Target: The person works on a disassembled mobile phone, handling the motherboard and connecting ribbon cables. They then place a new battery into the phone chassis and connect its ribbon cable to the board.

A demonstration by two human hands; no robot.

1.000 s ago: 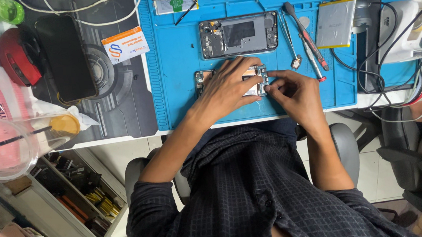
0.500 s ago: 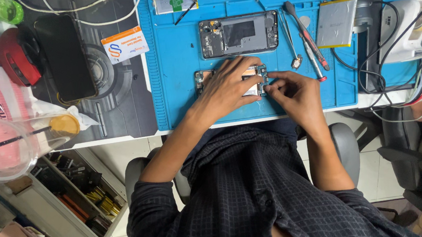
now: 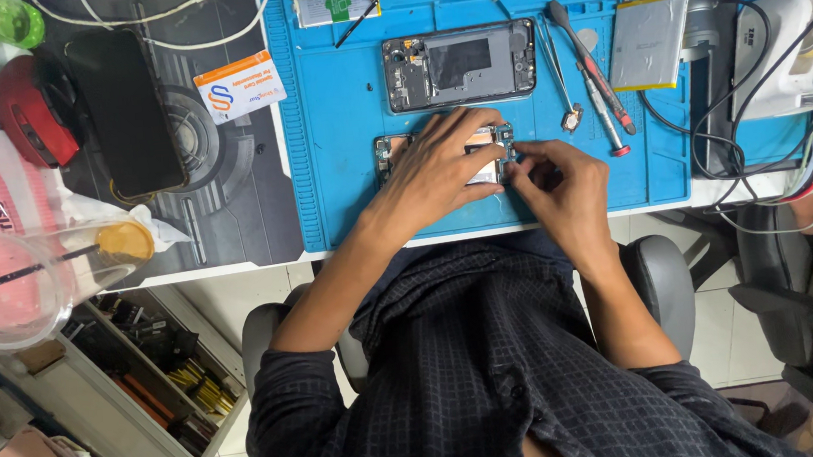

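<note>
1. A small opened phone chassis with copper and grey inner parts point(image 3: 391, 150) is seen flat on the blue rubber work mat point(image 3: 344, 166), near the tabletop's front edge.
2. It is pressed down by the left hand point(image 3: 441, 173), fingers spread flat.
3. Its right end is pinched by the right hand point(image 3: 563, 192); whatever sits in that grip cannot be made out.
4. Most of the chassis is hidden under both hands.
</note>
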